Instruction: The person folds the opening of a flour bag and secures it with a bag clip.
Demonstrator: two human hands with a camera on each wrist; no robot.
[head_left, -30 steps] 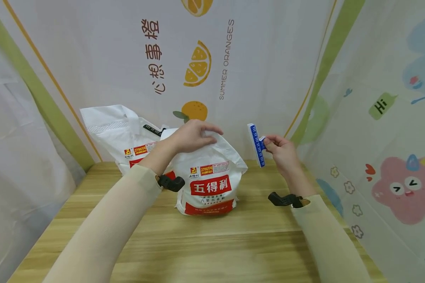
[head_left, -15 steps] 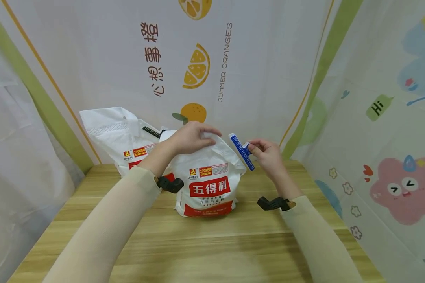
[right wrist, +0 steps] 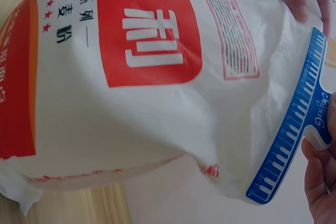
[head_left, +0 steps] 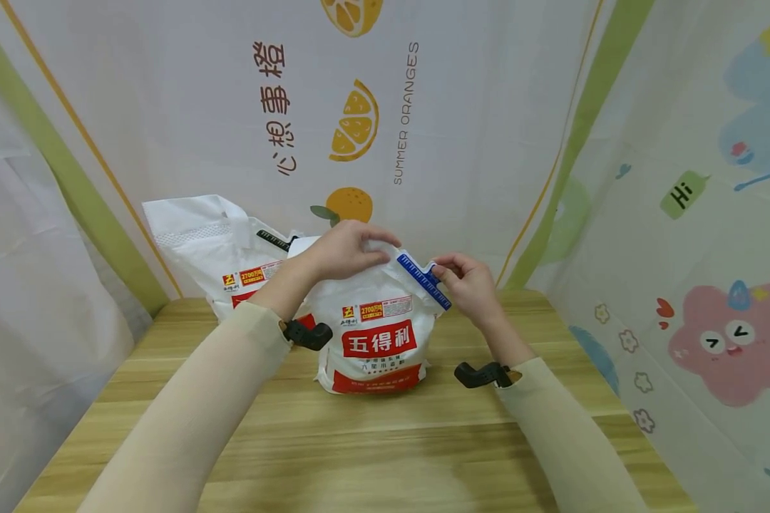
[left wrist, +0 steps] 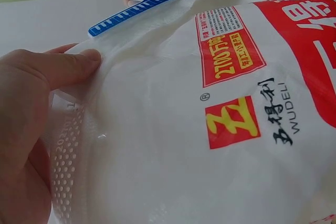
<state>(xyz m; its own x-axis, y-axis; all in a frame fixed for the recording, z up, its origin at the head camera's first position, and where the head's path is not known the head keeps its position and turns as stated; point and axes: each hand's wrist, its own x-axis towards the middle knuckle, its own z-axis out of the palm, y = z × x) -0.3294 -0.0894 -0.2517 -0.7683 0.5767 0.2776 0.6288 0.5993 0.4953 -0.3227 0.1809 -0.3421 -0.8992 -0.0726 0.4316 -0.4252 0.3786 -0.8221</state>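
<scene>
A white flour bag point(head_left: 378, 285) with red printing stands on the table, its top folded over. My left hand point(head_left: 346, 249) grips the folded top edge, thumb on the front face, as the left wrist view shows. At the top right corner of the bag lies a long blue clip point(head_left: 423, 281) with a piano-key pattern. My right hand point(head_left: 468, 285) pinches the clip's handle between thumb and fingers. In the right wrist view the blue clip point(right wrist: 289, 119) lies along the bag's folded edge, close to the left thumb point(right wrist: 297, 3).
Behind and to the left stands a second white flour bag point(head_left: 199, 235) with a black clip point(head_left: 273, 240) near its top. A wooden table point(head_left: 359, 456) lies beneath both bags. Printed curtains point(head_left: 475, 107) hang close behind and at the sides.
My right hand has moved left with the blue clip, from apart on the right onto the bag's top right edge. My left hand has stayed on the fold.
</scene>
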